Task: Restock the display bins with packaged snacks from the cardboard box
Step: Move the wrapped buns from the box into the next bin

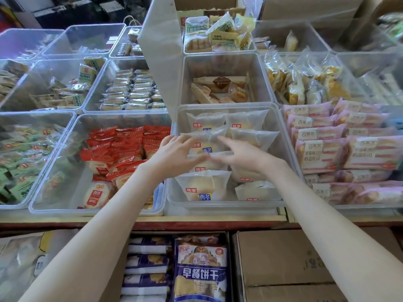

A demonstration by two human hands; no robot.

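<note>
- Both hands are over the middle clear bin (281, 136), and the white bread packet (204, 147) sits right between them, under the fingertips.
- That packet's long axis runs across, from the left grip (174, 153) to the right grip (242, 155), so each hand has one short end on its own side.
- The left grip looks a touch nearer. Its fingers lie flat on the packet's near-left part, fairly straight, curled round nothing.
- The right grip is spread and relaxed too, with its index fingertip on the packet's far-right corner.
- The fingertips almost meet over the next packet toward the wrists. It's blurred there, so whether any film is pinched I cannot tell.
- My read: they're seating or squaring the packet in its row, so the next move is a nudge, not a lift.
- More white packets lie beyond the fingers and back toward the wrists.
- A blue biscuit pack (200, 269) waits behind both wrists, below the table (196, 219) edge.
</note>
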